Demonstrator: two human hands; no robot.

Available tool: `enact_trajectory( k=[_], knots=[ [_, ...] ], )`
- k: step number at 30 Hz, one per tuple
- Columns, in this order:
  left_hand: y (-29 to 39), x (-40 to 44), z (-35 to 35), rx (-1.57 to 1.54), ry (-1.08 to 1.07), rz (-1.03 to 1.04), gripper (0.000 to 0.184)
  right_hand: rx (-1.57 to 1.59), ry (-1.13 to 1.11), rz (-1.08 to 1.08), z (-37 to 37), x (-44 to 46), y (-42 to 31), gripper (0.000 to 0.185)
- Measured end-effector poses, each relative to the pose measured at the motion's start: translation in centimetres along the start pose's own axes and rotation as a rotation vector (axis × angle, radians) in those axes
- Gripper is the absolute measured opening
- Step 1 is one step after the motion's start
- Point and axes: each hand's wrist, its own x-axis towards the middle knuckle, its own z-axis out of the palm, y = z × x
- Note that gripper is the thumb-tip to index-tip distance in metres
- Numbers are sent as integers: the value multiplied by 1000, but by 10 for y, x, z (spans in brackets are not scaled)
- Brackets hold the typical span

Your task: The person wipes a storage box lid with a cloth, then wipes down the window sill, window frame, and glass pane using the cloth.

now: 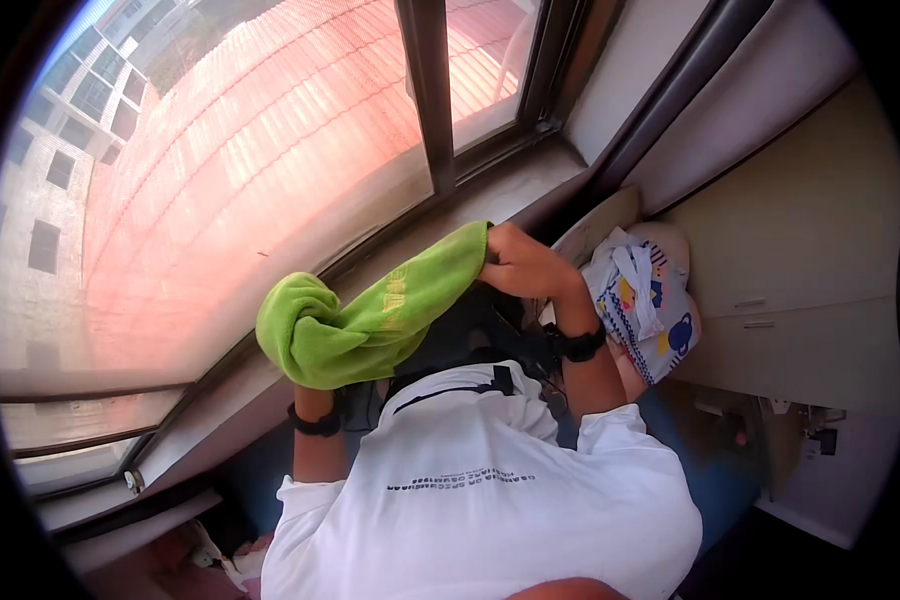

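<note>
A bright green towel [390,310] with faint yellow lettering is stretched in front of me, over my lap and near the window ledge. My right hand [528,262] is closed on its right end, fingers curled around the edge. The left end of the towel is bunched into a rounded wrap over my left hand, hiding its fingers completely. Below that bundle my left forearm [320,455] shows, with a black wristband [316,422]. Another black band [578,345] is on my right wrist.
Dark-framed window panes [270,150] fill the upper left, above a sill [510,190]. A dark curtain [660,90] hangs at the right. Printed white fabric [642,300] lies beside my right arm, with a pale cabinet [780,270] beyond it.
</note>
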Motion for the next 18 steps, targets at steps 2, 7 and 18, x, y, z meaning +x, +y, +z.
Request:
enact_trajectory(
  k=[2,7,18],
  knots=[
    [-21,41,37,-202,-143,-89,42,-65,375,115,-52,-8,14,21],
    [-61,177,174,-1032,-372,-449,37,-421,1175,24,-133,28,54,45],
    [-60,336,280,-665,-452,-110,48,-676,1364,91,-206,98,140,119]
  ],
)
